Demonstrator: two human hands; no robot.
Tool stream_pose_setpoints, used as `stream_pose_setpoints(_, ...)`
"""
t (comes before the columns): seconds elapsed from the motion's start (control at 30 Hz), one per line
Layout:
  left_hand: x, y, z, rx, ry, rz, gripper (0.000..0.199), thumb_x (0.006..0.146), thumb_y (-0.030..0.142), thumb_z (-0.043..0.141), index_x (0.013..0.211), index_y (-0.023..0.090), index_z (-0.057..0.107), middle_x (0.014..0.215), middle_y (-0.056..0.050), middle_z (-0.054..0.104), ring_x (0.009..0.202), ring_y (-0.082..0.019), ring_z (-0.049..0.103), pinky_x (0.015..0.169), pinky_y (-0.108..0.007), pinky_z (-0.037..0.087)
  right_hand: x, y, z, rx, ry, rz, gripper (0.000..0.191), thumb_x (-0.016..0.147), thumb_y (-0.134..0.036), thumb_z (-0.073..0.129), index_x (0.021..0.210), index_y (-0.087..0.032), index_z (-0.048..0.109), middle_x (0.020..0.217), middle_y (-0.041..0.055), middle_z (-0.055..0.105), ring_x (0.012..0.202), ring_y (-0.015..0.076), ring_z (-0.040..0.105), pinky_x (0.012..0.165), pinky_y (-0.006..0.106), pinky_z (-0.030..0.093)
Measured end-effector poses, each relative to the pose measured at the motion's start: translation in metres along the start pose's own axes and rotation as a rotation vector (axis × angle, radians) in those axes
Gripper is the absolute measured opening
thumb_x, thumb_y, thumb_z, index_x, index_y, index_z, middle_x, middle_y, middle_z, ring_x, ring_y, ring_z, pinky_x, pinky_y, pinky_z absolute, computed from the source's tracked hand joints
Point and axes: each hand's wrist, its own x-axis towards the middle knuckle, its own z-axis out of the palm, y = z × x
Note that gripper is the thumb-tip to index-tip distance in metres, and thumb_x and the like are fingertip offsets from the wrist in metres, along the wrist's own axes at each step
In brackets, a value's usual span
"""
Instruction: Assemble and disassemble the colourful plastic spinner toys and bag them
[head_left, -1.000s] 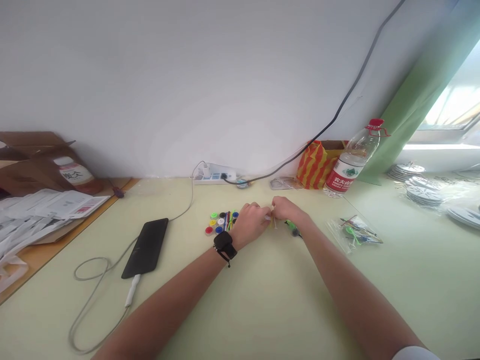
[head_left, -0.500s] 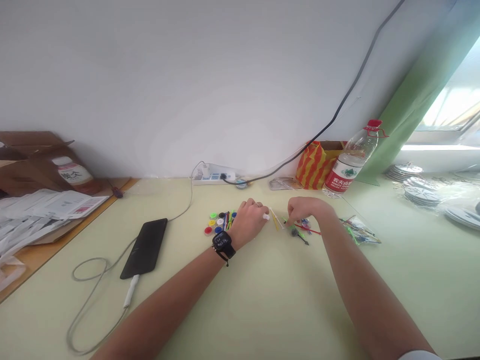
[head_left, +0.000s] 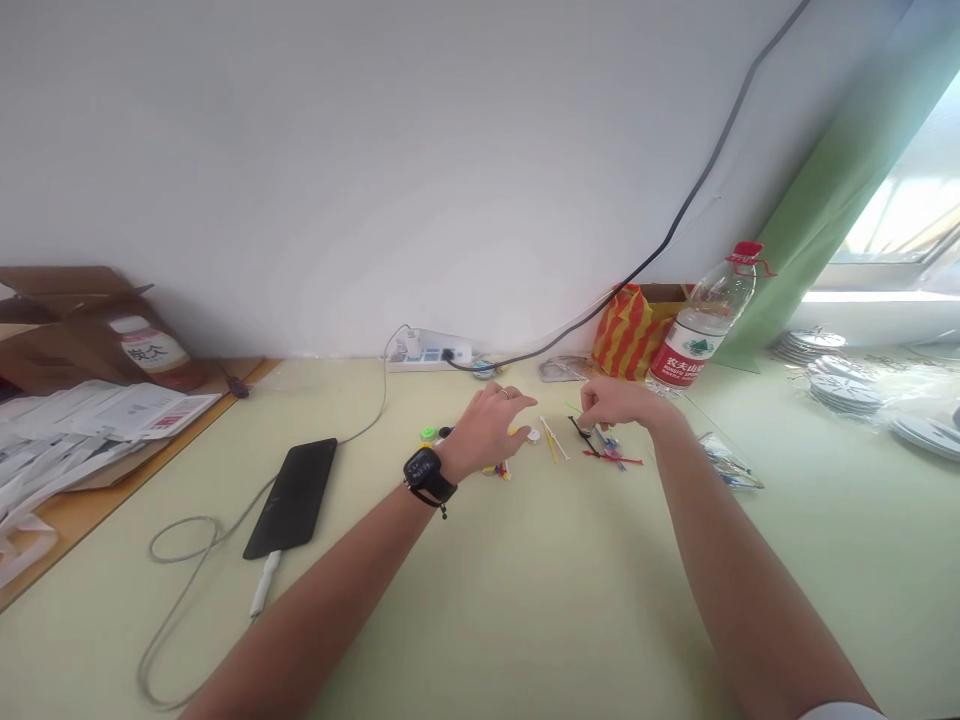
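My left hand (head_left: 491, 430) hovers over the small coloured pieces, thumb and fingers apart, with a watch on its wrist. Just right of its fingertips lies a round white plastic piece (head_left: 533, 436). Partly hidden under this hand are round caps, among them a green one (head_left: 428, 433), and thin coloured sticks. Yellow and white sticks (head_left: 554, 440) lie between the hands. My right hand (head_left: 616, 404) is closed with its fingertips pinched down; what they hold is hidden. A thin light-green stick (head_left: 573, 406) shows beside them. Black (head_left: 583, 434) and red sticks (head_left: 626, 460) lie below.
A black phone (head_left: 291, 498) on a cable lies at left. Along the wall are a power strip (head_left: 427, 354), a striped bag (head_left: 626, 335) and a large water bottle (head_left: 694, 330). A clear packet (head_left: 731, 462) and stacked round discs (head_left: 844, 390) are at right.
My left hand has opened and let go of the white round piece, which now lies on the table. My right hand has shifted slightly up and right; the pieces beneath it have moved.
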Motion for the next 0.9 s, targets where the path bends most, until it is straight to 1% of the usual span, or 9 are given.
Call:
stream_pose_setpoints(0.1, 0.001, 0.006, -0.01, -0.132, 0.069, -0.015, 0.038, 0.097, 0.032, 0.06, 0.134, 0.024, 0.064, 0.129, -0.007, 0.068, 0.121, -0.028, 0.058, 0.105, -0.044, 0.048, -0.001, -0.004, -0.001, 0.182, 0.086, -0.022, 0.034, 0.07, -0.032, 0.085, 0.085, -0.02, 0.056, 0.075, 0.0025, 0.07, 0.066, 0.0166, 0.066, 0.056, 0.026, 0.043)
stream_pose_setpoints(0.17, 0.001, 0.013, -0.015, -0.232, 0.114, -0.023, 0.038, 0.099, 0.037, 0.058, 0.135, 0.025, 0.062, 0.128, -0.007, 0.069, 0.121, -0.026, 0.06, 0.103, -0.041, 0.049, -0.004, -0.014, 0.0, 0.36, 0.116, -0.118, 0.04, 0.071, -0.038, 0.088, 0.088, -0.02, 0.056, 0.076, 0.0025, 0.07, 0.067, 0.0168, 0.066, 0.06, 0.027, 0.048)
stream_pose_setpoints(0.27, 0.004, 0.023, -0.021, -0.36, 0.163, 0.003, 0.039, 0.099, 0.039, 0.06, 0.134, 0.024, 0.061, 0.125, -0.008, 0.071, 0.115, -0.024, 0.064, 0.095, -0.037, 0.054, -0.01, -0.033, 0.004, 0.56, 0.061, -0.312, 0.043, 0.074, -0.049, 0.086, 0.081, -0.02, 0.055, 0.072, 0.0018, 0.067, 0.067, 0.0156, 0.064, 0.062, 0.027, 0.051)
stream_pose_setpoints(0.37, 0.007, 0.024, -0.025, -0.426, 0.202, 0.047, 0.026, 0.097, 0.033, 0.063, 0.12, 0.022, 0.068, 0.111, -0.006, 0.074, 0.101, -0.02, 0.068, 0.089, -0.033, 0.056, -0.014, -0.049, 0.01, 0.657, 0.006, -0.382, 0.045, 0.075, -0.052, 0.086, 0.076, -0.021, 0.053, 0.067, 0.0008, 0.066, 0.063, 0.0141, 0.061, 0.06, 0.026, 0.049)
stream_pose_setpoints(0.5, 0.007, 0.01, -0.03, -0.53, 0.183, 0.053, 0.014, 0.095, 0.025, 0.061, 0.099, 0.018, 0.073, 0.096, -0.005, 0.074, 0.087, -0.016, 0.071, 0.088, -0.031, 0.059, -0.013, -0.052, 0.015, 0.758, -0.138, -0.425, 0.037, 0.078, -0.047, 0.084, 0.088, -0.018, 0.062, 0.081, 0.0056, 0.073, 0.075, 0.0165, 0.067, 0.069, 0.028, 0.054)
stream_pose_setpoints(0.6, 0.006, 0.0, -0.032, -0.621, 0.107, 0.012, 0.021, 0.094, 0.033, 0.065, 0.104, 0.017, 0.073, 0.1, -0.007, 0.075, 0.084, -0.017, 0.074, 0.085, -0.031, 0.062, -0.008, -0.047, 0.017, 0.837, -0.239, -0.471, 0.028, 0.082, -0.038, 0.079, 0.097, -0.018, 0.066, 0.091, 0.0072, 0.075, 0.08, 0.0159, 0.067, 0.078, 0.03, 0.055)
stream_pose_setpoints(0.7, 0.005, -0.004, -0.032, -0.644, 0.056, -0.008, 0.025, 0.093, 0.037, 0.067, 0.107, 0.017, 0.073, 0.104, -0.008, 0.076, 0.087, -0.018, 0.075, 0.084, -0.031, 0.063, -0.002, -0.045, 0.021, 0.888, -0.256, -0.481, 0.023, 0.08, -0.028, 0.076, 0.097, -0.018, 0.065, 0.087, 0.0055, 0.074, 0.077, 0.0153, 0.066, 0.08, 0.03, 0.054)
stream_pose_setpoints(0.8, 0.006, -0.004, -0.03, -0.643, 0.045, 0.006, 0.021, 0.093, 0.034, 0.066, 0.103, 0.017, 0.073, 0.1, -0.007, 0.077, 0.086, -0.017, 0.074, 0.087, -0.031, 0.061, 0.002, -0.047, 0.027, 0.864, -0.245, -0.489, 0.019, 0.077, -0.022, 0.071, 0.093, -0.019, 0.062, 0.079, 0.0015, 0.07, 0.071, 0.0131, 0.062, 0.073, 0.027, 0.051)
stream_pose_setpoints(0.9, 0.005, -0.003, -0.027, -0.647, 0.051, 0.005, 0.017, 0.092, 0.032, 0.065, 0.096, 0.017, 0.07, 0.09, -0.005, 0.075, 0.079, -0.016, 0.071, 0.079, -0.029, 0.06, 0.002, -0.05, 0.031, 0.762, -0.195, -0.465, 0.008, 0.081, -0.023, 0.06, 0.088, -0.021, 0.058, 0.068, -0.0048, 0.057, 0.06, 0.0095, 0.048, 0.058, 0.021, 0.039)
